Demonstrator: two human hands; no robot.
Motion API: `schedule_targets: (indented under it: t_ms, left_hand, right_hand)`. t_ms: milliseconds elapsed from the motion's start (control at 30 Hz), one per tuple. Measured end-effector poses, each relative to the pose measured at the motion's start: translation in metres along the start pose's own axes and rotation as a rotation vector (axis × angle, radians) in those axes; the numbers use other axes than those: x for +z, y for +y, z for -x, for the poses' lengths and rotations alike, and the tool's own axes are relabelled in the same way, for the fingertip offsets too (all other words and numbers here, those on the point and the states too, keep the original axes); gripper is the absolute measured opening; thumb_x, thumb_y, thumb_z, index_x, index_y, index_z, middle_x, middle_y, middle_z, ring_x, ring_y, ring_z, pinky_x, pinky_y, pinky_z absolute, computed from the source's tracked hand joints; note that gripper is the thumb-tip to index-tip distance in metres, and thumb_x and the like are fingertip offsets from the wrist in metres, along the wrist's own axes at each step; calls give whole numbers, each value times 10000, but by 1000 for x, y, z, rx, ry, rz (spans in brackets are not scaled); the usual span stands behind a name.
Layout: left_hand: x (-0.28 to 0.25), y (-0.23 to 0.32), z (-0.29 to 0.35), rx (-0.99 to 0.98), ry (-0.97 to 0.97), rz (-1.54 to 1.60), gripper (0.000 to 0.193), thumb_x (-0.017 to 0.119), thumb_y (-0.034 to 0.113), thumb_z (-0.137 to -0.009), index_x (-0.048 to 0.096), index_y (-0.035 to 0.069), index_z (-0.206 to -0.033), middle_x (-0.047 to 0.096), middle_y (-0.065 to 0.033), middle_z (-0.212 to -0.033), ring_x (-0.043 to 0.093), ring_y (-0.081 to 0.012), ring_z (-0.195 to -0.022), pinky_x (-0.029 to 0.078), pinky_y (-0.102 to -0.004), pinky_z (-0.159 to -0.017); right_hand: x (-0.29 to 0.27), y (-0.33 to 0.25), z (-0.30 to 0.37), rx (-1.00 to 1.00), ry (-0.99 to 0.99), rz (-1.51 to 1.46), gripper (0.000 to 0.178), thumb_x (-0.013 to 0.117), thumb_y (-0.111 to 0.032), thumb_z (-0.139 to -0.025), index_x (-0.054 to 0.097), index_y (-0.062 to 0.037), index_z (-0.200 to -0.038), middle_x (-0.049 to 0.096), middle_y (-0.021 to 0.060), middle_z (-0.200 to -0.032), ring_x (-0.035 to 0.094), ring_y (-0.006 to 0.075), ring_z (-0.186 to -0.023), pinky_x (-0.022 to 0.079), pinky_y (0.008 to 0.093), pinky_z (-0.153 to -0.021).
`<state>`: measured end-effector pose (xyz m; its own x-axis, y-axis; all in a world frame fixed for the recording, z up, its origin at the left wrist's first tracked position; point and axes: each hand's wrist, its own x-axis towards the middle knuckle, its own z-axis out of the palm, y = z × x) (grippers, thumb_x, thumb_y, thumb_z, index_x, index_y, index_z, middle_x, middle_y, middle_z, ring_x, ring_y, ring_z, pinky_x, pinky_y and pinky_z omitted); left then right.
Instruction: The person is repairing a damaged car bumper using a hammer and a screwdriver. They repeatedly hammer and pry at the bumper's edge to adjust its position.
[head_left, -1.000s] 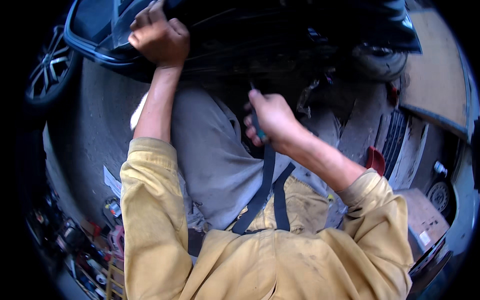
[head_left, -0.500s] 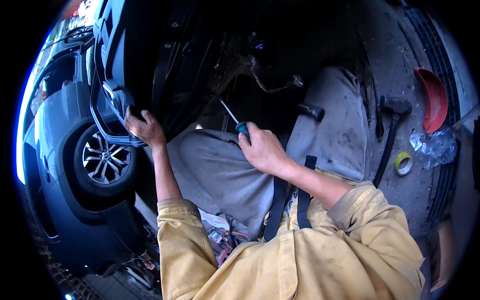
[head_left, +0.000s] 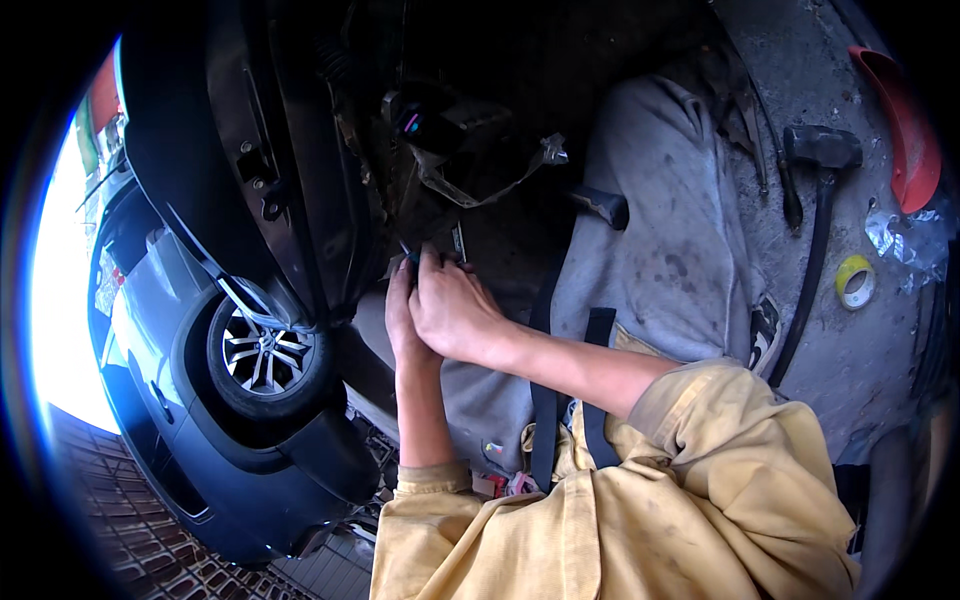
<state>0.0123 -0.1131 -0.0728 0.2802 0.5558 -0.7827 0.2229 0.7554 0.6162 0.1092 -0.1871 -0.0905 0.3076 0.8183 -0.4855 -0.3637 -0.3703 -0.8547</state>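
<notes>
My right hand (head_left: 452, 308) is closed around a screwdriver (head_left: 411, 255), of which only a bit of teal handle and a short stretch of thin shaft show. Pressed against it is my left hand (head_left: 402, 318), its fingers closed in at the same handle; much of the grip is hidden between the two hands. Both hands are low beside the dark car panel (head_left: 300, 150), whose lower edge lies to their left. Above them hangs a loose wire (head_left: 465, 198) with a pale connector or wrapping at its end, in deep shadow.
A car with a spoked wheel (head_left: 265, 352) stands at the left. On the right floor lie a hammer (head_left: 825, 150), a red curved piece (head_left: 905, 140), a tape roll (head_left: 855, 282) and clear plastic (head_left: 900, 235). A black handle (head_left: 603, 207) juts against my trouser leg.
My left hand has left the panel's lower edge and joined my right hand at the screwdriver. My right hand has moved left. The view has shifted.
</notes>
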Motion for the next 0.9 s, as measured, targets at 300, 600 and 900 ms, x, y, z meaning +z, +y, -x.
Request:
schedule_targets:
  t_ms: [300,600,900]
  left_hand:
    - [16,-2,-6,143,105,-189,396,478,256,-1065,506,33,-1391,630,-118,-1265,606,-223,-1122,471,-344,-994]
    - [19,192,9,1657,806,-1300,371,567,269,-1012,592,-37,-1222,634,-188,-1206,622,-280,-1110,506,-385,-963]
    - [-55,301,-62,1485,452,-1495,501,408,321,-1071,460,-26,-1429,507,-206,-1373,501,-338,-1283,402,-420,-1091]
  right_hand:
    - [-27,19,-14,-137,-53,12,482,527,-158,-920,500,50,-1353,632,346,-1101,634,525,-940,532,540,-849]
    - [-24,28,-26,146,-274,-827,545,611,-120,-877,481,22,-1387,630,101,-842,664,149,-648,534,297,-477]
    - [-25,5,-38,324,-263,-765,558,637,-73,-864,477,11,-1391,605,71,-847,568,105,-551,432,257,-400]
